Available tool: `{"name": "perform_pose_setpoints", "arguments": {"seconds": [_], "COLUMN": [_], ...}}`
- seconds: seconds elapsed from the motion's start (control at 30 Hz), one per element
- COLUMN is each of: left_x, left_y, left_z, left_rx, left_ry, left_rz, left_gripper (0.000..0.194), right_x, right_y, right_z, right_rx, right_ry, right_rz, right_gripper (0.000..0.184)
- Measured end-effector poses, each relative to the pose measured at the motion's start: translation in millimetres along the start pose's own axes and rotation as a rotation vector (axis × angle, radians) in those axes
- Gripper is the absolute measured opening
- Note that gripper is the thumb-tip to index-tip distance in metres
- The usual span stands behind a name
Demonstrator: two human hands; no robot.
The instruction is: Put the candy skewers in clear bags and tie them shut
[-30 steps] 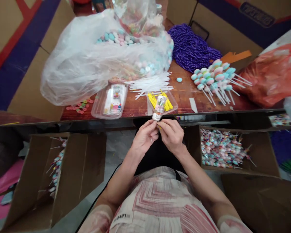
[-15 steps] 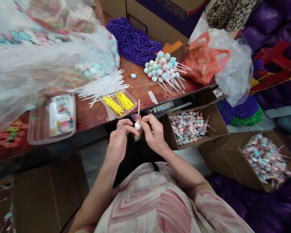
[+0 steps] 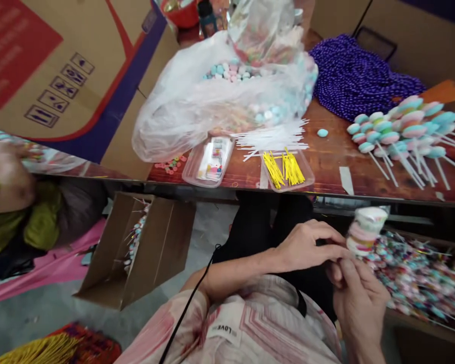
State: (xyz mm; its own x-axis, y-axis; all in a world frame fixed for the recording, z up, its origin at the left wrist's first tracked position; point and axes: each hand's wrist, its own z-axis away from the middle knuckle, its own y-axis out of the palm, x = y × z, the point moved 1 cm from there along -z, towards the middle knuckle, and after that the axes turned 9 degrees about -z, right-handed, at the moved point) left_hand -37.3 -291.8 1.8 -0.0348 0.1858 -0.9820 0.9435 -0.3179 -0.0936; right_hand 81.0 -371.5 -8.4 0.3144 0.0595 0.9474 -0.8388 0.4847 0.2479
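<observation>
White-and-pastel stacked candy in clear wrapping [image 3: 365, 233] is held slightly tilted by both bare hands, on the person's side of the near edge of the reddish-brown wooden table [image 3: 326, 169]. Left hand [image 3: 316, 246]: thumb and forefinger pinch the candy's lower end. Right hand [image 3: 360, 296]: thumb and forefinger are pressed together at the same end; exact contact is blurred. Behind the candy, an open brown cardboard box [image 3: 432, 331] contains many wrapped multicoloured candies [image 3: 420, 278]. On the table, a shallow clear plastic tray [image 3: 310, 182] holds thin yellow strips [image 3: 293, 169].
</observation>
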Motion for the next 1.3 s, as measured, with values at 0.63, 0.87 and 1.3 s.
{"name": "perform_pose_setpoints", "arguments": {"seconds": [0.63,0.87,1.3], "left_x": [49.8,53.0,2.2], "left_y": [-286.0,-294.1,-151.5], "left_z": [-42.1,-36.8,-2.5], "left_rx": [-0.724,-0.805,-0.723], "left_ry": [-0.540,-0.486,-0.154], "left_rz": [-1.016,-0.843,0.450], "left_gripper": [0.008,0.008,0.028], "right_x": [-46.6,-47.0,-32.3], "right_y": [9.9,31.5,134.8], "right_z": [-75.2,-56.9,-29.2], "right_rx": [-0.067,0.207,0.424], "right_ry": [0.114,0.024,0.032], "right_rz": [-0.005,0.225,0.082], "right_gripper": [0.035,0.029,0.033]}}
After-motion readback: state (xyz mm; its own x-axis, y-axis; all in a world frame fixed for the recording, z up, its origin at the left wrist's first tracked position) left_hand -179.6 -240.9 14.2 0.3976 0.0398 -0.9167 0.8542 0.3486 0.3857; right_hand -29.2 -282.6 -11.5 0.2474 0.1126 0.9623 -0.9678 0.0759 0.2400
